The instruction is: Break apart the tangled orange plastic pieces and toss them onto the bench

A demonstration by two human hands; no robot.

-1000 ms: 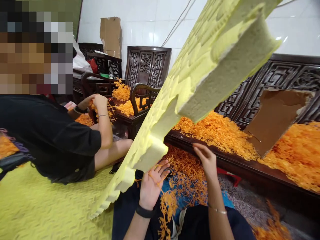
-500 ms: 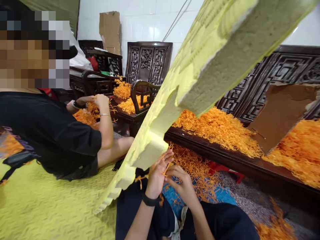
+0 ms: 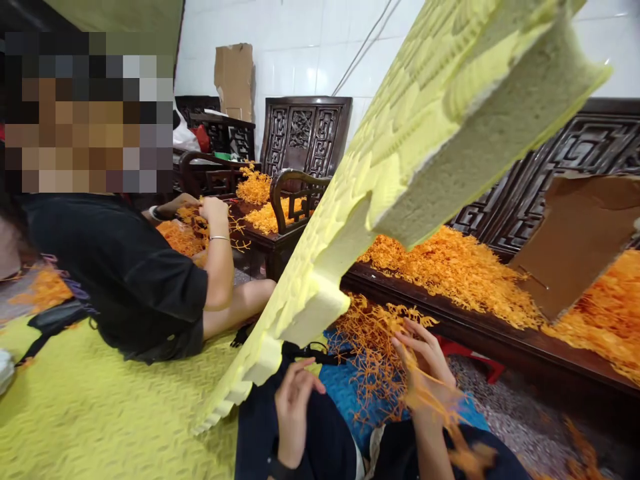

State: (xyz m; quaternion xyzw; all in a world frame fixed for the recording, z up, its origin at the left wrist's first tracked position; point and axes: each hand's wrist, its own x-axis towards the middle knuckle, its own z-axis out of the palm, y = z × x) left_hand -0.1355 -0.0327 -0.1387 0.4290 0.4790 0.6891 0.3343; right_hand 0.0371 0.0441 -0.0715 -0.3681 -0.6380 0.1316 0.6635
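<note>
My right hand [image 3: 429, 355] is at the near side of a tangled heap of thin orange branched strands [image 3: 377, 373] on a blue mat [image 3: 340, 367]. Its fingers are bent in a pinch, and a blurred orange strand [image 3: 435, 400] trails from them down across the wrist. Exactly how the fingers grip it is smeared by motion. Over my dark-clothed leg, my left hand [image 3: 294, 408] hangs with loosely bent fingers apart and nothing visible in them.
A thick yellow foam mat [image 3: 320, 260] slants up between me and a seated person [image 3: 125, 267] handling orange strands. Dark carved wooden benches [image 3: 400, 283] hold piles of orange pieces [image 3: 460, 267] and a cardboard sheet [image 3: 575, 233]. A red plastic stool [image 3: 473, 357] shows beneath.
My hands were together, handling an orange strand. They have since parted: the left dropped lower, the right moved right and up to the heap. The view has shifted slightly.
</note>
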